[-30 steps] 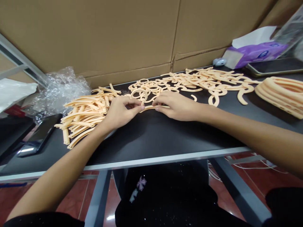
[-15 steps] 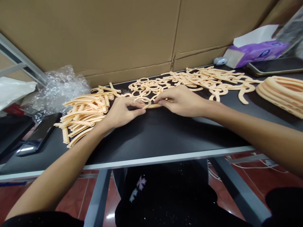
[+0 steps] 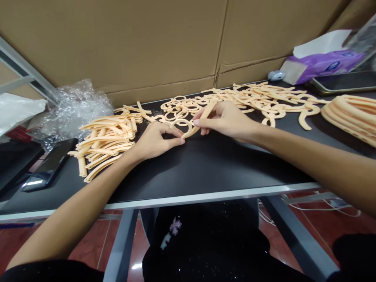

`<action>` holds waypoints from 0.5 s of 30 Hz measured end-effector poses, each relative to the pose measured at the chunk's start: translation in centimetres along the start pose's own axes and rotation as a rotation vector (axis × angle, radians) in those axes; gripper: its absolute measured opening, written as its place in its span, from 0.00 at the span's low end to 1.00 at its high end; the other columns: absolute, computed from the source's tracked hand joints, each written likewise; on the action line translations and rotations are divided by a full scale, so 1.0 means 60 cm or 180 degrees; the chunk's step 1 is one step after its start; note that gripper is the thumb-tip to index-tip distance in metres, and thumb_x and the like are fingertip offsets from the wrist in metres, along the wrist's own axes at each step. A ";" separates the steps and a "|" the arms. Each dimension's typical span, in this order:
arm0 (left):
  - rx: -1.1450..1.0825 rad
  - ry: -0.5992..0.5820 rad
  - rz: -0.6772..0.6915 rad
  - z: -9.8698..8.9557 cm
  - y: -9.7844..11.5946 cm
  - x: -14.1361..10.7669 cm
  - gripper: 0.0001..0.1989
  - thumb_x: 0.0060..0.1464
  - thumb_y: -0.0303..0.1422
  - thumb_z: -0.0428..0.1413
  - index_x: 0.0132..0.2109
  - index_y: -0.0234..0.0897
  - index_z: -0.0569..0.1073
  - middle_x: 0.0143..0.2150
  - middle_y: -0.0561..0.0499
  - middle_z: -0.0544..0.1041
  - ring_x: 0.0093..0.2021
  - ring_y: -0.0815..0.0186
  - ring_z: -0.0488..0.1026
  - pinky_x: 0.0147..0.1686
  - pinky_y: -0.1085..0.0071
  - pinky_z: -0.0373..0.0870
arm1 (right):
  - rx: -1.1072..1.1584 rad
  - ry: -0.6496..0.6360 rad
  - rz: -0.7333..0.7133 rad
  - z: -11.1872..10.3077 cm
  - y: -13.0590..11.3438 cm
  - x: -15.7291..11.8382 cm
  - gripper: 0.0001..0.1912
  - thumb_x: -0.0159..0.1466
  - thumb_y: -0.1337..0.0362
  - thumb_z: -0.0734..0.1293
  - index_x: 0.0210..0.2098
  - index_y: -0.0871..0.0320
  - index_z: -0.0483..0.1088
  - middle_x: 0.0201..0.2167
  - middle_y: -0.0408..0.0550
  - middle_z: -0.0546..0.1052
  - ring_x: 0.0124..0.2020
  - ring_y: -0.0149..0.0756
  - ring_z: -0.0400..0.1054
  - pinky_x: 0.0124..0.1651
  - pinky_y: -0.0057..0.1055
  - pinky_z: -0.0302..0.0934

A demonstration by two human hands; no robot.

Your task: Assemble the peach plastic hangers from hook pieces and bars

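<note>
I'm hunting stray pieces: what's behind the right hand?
Behind the right hand, curved pieces lie on the black tabletop, with cardboard farther back. Whatever the hand itself covers cannot be seen.

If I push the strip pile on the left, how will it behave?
The strip pile would probably slide apart, since its strips lie loosely crossed. Strips look slender, so probably light, and perhaps stiff, as jutting ends show little droop.

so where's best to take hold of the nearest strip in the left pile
Probably its near-left end, pinched across the width, coming from the front. The strip slants away to the right along the near side of the pile; that end sticks out toward the viewer with nothing seen on top, while its other end runs close to the left forearm.
</note>
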State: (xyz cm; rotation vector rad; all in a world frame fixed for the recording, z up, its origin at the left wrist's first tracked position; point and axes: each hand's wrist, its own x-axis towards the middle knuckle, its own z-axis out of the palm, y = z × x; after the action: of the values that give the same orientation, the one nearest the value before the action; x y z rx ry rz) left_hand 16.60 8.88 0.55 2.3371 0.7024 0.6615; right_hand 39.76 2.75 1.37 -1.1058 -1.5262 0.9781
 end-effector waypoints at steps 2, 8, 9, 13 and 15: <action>-0.0076 0.0026 0.0074 0.000 -0.001 0.001 0.07 0.51 0.38 0.67 0.36 0.40 0.86 0.42 0.48 0.86 0.43 0.59 0.82 0.51 0.61 0.75 | -0.0469 -0.0012 0.0096 0.005 0.003 0.001 0.09 0.59 0.63 0.77 0.30 0.62 0.77 0.20 0.45 0.74 0.21 0.30 0.67 0.25 0.29 0.62; 0.0028 0.0403 -0.0018 -0.009 0.006 0.004 0.08 0.51 0.39 0.67 0.34 0.39 0.85 0.37 0.47 0.84 0.39 0.61 0.78 0.45 0.62 0.74 | -0.0460 0.0128 0.0503 0.010 -0.012 -0.001 0.04 0.58 0.74 0.71 0.28 0.62 0.74 0.19 0.49 0.74 0.16 0.32 0.64 0.20 0.32 0.58; 0.0025 0.0434 -0.0106 -0.009 0.007 0.004 0.09 0.50 0.40 0.67 0.34 0.39 0.85 0.36 0.48 0.84 0.37 0.62 0.78 0.42 0.63 0.73 | -0.0424 0.0169 0.0552 0.010 -0.015 -0.002 0.05 0.57 0.75 0.71 0.27 0.62 0.74 0.19 0.49 0.74 0.16 0.32 0.65 0.19 0.32 0.58; -0.0156 0.0406 -0.0271 -0.004 0.008 0.005 0.10 0.48 0.39 0.67 0.33 0.36 0.83 0.31 0.50 0.81 0.32 0.65 0.74 0.36 0.68 0.71 | -0.0288 0.0363 0.0632 0.008 -0.018 -0.005 0.09 0.52 0.76 0.74 0.22 0.61 0.73 0.16 0.46 0.72 0.14 0.29 0.64 0.15 0.27 0.55; -0.0303 0.0378 -0.0212 0.001 0.009 0.006 0.09 0.48 0.38 0.67 0.32 0.36 0.81 0.30 0.51 0.79 0.31 0.66 0.74 0.35 0.69 0.72 | -0.0226 0.0301 0.0656 0.006 -0.014 -0.005 0.10 0.51 0.75 0.75 0.20 0.60 0.72 0.14 0.44 0.72 0.13 0.26 0.63 0.13 0.23 0.54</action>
State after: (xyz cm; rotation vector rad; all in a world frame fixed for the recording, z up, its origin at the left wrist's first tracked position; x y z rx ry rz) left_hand 17.04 8.71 0.98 2.1920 0.7808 0.7914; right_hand 39.27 2.23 2.01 -1.3619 -1.3999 1.0005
